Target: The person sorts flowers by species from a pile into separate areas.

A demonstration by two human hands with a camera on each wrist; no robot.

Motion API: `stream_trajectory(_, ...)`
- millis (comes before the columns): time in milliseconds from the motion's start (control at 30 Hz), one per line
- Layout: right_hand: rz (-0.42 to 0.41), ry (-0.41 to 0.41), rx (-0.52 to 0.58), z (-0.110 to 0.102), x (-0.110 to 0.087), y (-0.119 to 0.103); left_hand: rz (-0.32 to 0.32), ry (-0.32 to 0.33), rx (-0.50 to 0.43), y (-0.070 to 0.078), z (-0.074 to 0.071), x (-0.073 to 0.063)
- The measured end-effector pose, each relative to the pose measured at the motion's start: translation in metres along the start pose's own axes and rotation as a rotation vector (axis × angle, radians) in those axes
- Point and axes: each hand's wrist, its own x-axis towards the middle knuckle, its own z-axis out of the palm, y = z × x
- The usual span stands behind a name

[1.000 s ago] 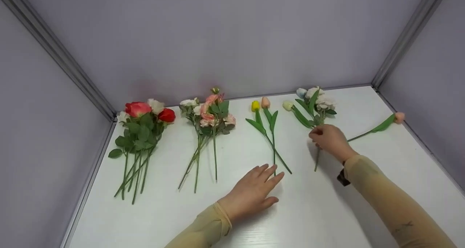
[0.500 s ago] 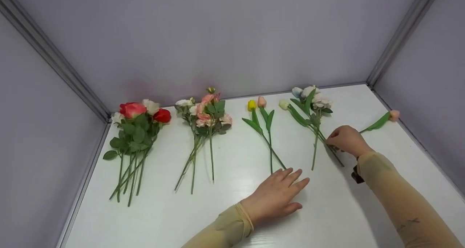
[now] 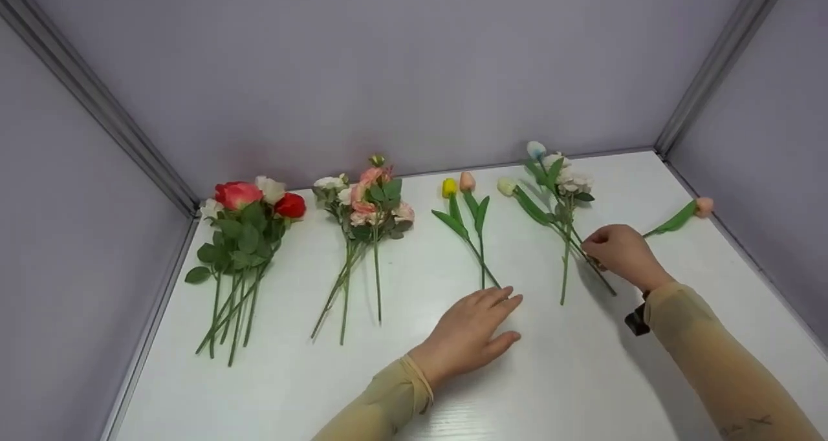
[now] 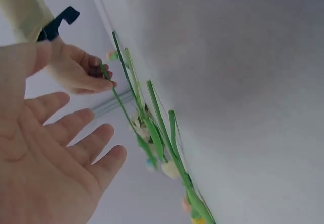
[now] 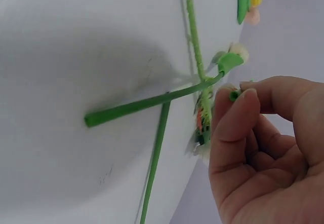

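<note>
My right hand (image 3: pixel 624 253) pinches the thin green stem of a pale blue-and-white tulip (image 3: pixel 535 149). In the right wrist view the stem's cut end (image 5: pixel 234 96) shows between thumb and fingertips. That tulip's head is raised above the white blooms (image 3: pixel 574 181) at the back right. A cream tulip (image 3: pixel 508 186) lies beside them, its stem crossing theirs. Palm down, my left hand (image 3: pixel 466 334) has its fingers spread by the stem ends of a yellow tulip (image 3: pixel 449 187) and a peach tulip (image 3: pixel 467 181). Whether it touches the stems is unclear.
Red and white roses (image 3: pixel 238 195) lie in a bunch at the left. Next to them are pink and white flowers (image 3: pixel 372 198). A single peach tulip (image 3: pixel 704 206) lies at the far right. Grey walls (image 3: pixel 414 72) enclose the white table (image 3: pixel 291 389).
My right hand has shifted right from the white blooms' stem and pinches the blue-and-white tulip's stem, whose head has risen. My left hand moved right, then slightly back left.
</note>
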Motion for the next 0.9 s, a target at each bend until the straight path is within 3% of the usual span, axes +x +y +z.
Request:
stream_trajectory(167,-0.096,0.047,0.17,0.028,-0.012,-0.024,-0.199,0.175,-0.353,-0.016,-0.02,-0.002)
stream_trajectory(300,-0.214,0.086,0.293,0.069,-0.025,-0.05,-0.369,0.321,-0.805,-0.032,-0.038,0.003)
stream_trajectory(367,-0.264,0.088,0.342,0.091,-0.034,-0.063,-0.421,0.419,-1.024,-0.04,-0.047,0.006)
stream_trajectory(433,-0.323,0.075,0.357,0.114,-0.042,-0.074,-0.443,0.522,-1.169,-0.047,-0.057,0.008)
stream_trajectory(500,-0.385,0.052,0.346,0.134,-0.049,-0.083,-0.455,0.618,-1.232,-0.053,-0.065,0.007)
stream_trajectory(600,-0.47,0.042,0.287,0.156,-0.056,-0.092,-0.478,0.703,-1.227,-0.06,-0.072,0.001)
stream_trajectory(800,-0.598,0.124,0.177,0.176,-0.058,-0.105,-0.548,0.773,-1.216,-0.071,-0.073,-0.01)
stream_trajectory(900,-0.632,0.126,0.137,0.183,-0.058,-0.11,-0.556,0.791,-1.23,-0.075,-0.072,-0.016)
